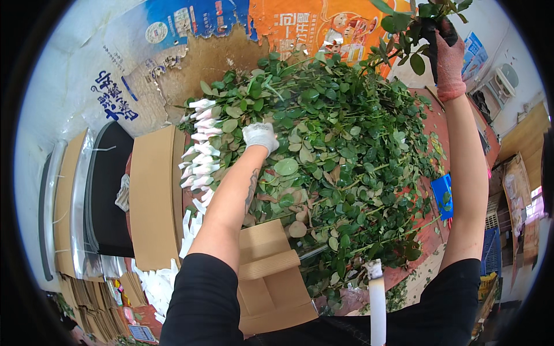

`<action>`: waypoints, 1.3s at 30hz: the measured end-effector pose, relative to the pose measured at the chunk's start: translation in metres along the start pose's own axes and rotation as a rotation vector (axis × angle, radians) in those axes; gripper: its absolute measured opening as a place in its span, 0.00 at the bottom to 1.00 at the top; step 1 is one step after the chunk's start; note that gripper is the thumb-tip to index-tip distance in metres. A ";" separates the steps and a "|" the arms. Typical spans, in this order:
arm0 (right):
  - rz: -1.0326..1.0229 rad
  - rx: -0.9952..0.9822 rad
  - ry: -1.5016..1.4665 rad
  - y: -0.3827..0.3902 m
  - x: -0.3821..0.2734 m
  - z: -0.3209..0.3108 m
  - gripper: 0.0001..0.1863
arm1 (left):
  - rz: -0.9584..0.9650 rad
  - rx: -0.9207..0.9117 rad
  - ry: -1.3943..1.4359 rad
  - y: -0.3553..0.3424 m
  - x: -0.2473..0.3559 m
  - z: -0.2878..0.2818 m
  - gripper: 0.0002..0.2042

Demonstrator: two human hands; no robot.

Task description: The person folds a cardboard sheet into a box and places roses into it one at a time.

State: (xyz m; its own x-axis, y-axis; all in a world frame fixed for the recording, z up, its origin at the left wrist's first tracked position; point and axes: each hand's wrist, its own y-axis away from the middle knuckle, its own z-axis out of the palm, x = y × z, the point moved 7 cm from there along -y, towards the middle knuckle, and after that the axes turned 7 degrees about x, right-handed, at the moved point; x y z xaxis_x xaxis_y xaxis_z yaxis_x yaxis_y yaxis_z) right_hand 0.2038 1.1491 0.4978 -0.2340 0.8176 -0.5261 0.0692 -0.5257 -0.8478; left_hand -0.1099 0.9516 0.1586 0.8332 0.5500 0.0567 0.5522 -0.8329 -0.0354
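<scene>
A big heap of green leafy flower stems (pixel 334 150) covers the table, with white-wrapped flower heads (pixel 199 144) lined up along its left side. My left hand (pixel 261 136), in a white glove, reaches into the heap and rests on the leaves; whether it grips a stem is hidden. My right hand (pixel 449 57), in a red and black glove, is raised at the far right and is closed around a leafy stem (pixel 412 29) held up above the pile.
Flat brown cardboard sheets (pixel 153 196) lie at the left, with folded cardboard pieces (pixel 271 277) near me. Stacks of cardboard and plastic-wrapped bundles (pixel 75 202) stand further left. A blue tool (pixel 443 195) lies at the table's right edge. A white rod (pixel 377 305) stands in front.
</scene>
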 end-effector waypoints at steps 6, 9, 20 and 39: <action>0.120 0.005 0.104 -0.003 -0.005 -0.032 0.13 | 0.079 -0.325 0.337 -0.001 -0.017 0.017 0.17; 0.164 -0.034 0.076 -0.007 -0.011 -0.026 0.13 | 0.128 -0.188 0.303 0.003 -0.017 0.002 0.16; -0.052 -0.791 0.101 0.068 -0.109 0.208 0.25 | 0.245 -0.565 1.087 0.057 0.018 -0.101 0.12; -0.117 -0.682 0.519 0.209 0.007 0.131 0.19 | 0.440 -0.129 0.317 0.112 0.066 -0.002 0.25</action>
State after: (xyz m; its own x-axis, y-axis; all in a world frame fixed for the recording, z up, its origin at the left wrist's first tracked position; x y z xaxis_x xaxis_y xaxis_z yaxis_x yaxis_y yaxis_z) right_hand 0.0896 1.0147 0.3256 0.1846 0.9490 -0.2557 0.6779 -0.3113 -0.6660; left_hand 0.0070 0.8946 0.1609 0.9242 0.1202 0.3625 0.1298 -0.9915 -0.0022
